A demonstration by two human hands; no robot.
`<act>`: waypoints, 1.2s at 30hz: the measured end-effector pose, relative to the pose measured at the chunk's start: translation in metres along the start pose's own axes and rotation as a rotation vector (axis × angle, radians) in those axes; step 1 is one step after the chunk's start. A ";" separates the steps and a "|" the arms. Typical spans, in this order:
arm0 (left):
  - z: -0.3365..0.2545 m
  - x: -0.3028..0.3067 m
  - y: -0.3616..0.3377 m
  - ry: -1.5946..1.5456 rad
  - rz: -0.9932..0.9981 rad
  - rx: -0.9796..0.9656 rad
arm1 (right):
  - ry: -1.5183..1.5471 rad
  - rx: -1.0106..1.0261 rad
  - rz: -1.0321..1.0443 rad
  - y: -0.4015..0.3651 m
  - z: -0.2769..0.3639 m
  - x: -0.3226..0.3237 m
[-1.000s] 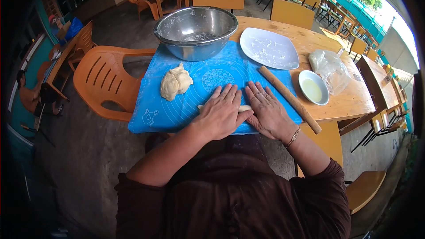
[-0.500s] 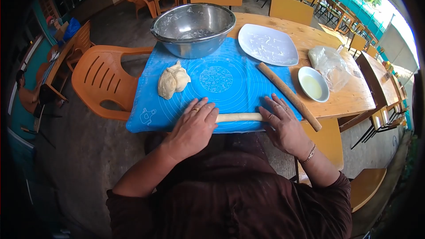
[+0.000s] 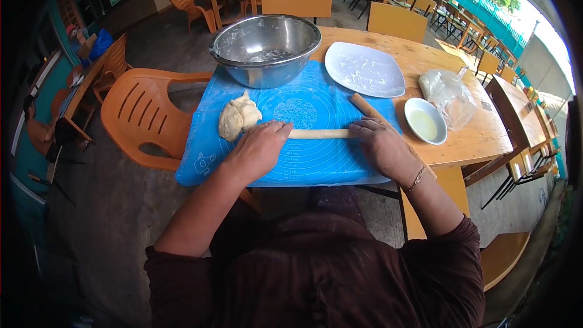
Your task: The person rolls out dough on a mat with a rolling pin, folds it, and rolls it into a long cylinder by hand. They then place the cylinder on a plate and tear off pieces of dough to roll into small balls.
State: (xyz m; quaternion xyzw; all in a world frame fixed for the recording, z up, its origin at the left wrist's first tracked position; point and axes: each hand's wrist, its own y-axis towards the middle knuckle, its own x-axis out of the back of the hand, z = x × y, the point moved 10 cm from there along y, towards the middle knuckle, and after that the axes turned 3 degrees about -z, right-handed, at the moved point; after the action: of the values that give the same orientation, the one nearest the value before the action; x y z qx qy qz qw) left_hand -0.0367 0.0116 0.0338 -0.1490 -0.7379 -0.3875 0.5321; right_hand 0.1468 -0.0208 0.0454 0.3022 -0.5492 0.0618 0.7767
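A thin rope of pale dough [image 3: 322,134] stretches crosswise on a blue baking mat [image 3: 340,167]. My left hand [image 3: 260,149] lies palm down over its left end, and my right hand [image 3: 384,149] covers the right end the same way. Both hands press from above without wrapping around it; the fingertips are partly hidden. Just beyond my left fingers rests a larger lump of dough [image 3: 238,118]. A wooden rolling pin [image 3: 364,106] slants beside my right hand, which hides its middle part.
A steel mixing bowl [image 3: 267,76] and a floury white plate [image 3: 364,70] stand at the back. To the right are a small bowl [image 3: 410,127] of pale liquid and a plastic bag [image 3: 452,97]. An orange chair [image 3: 146,109] adjoins the left side. Another person [image 3: 39,130] sits far left.
Both hands have pushed forward, away from my body, rolling the dough rope toward the mat's middle. My fingers, spread before, now look closer together. The lump and rolling pin stay put.
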 end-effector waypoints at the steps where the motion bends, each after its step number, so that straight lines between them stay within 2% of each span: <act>1: 0.000 0.003 0.002 0.002 -0.002 0.000 | -0.001 0.002 -0.002 0.004 0.003 0.002; 4: -0.004 0.014 0.013 -0.107 0.023 0.085 | 0.082 -0.004 -0.048 0.020 0.011 0.011; 6: -0.016 0.029 0.044 -0.216 -0.086 0.063 | 0.129 -0.020 -0.047 0.040 0.006 0.007; 9: -0.034 0.001 0.076 -0.299 -0.066 0.041 | 0.041 0.024 -0.033 0.056 -0.005 -0.023; 10: -0.036 -0.020 0.083 -0.337 -0.010 0.096 | 0.039 0.023 -0.035 0.055 -0.003 -0.025; 12: -0.033 -0.044 0.085 -0.379 0.044 0.146 | -0.143 -0.039 0.123 0.047 -0.010 -0.044; 14: -0.039 -0.070 0.075 -0.265 0.151 0.082 | -0.151 -0.043 0.128 0.034 -0.014 -0.053; 17: -0.053 -0.065 0.054 -0.109 0.156 0.035 | -0.194 -0.042 0.157 0.013 -0.010 -0.058; 19: -0.060 -0.062 0.040 -0.126 0.162 0.003 | -0.155 0.021 0.033 -0.002 0.006 -0.044; 21: -0.075 -0.053 0.024 -0.054 0.104 -0.094 | -0.145 0.020 0.051 -0.015 0.018 -0.036; 25: -0.094 -0.040 0.000 -0.001 0.077 -0.156 | -0.099 0.032 0.071 -0.039 0.036 -0.026; 31: -0.109 -0.025 -0.030 -0.067 0.032 -0.226 | -0.105 0.042 0.128 -0.063 0.051 -0.020; 34: -0.103 -0.018 -0.042 -0.118 0.045 -0.247 | -0.125 0.075 0.070 -0.070 0.046 -0.017; 36: -0.076 -0.009 -0.045 0.016 -0.009 -0.114 | -0.110 -0.029 -0.132 -0.070 0.033 0.004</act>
State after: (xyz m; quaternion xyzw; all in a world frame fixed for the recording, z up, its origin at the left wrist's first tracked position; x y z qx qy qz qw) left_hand -0.0107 -0.0713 0.0175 -0.1727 -0.7110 -0.4323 0.5271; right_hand 0.1518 -0.0965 0.0279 0.3292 -0.5708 -0.0140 0.7521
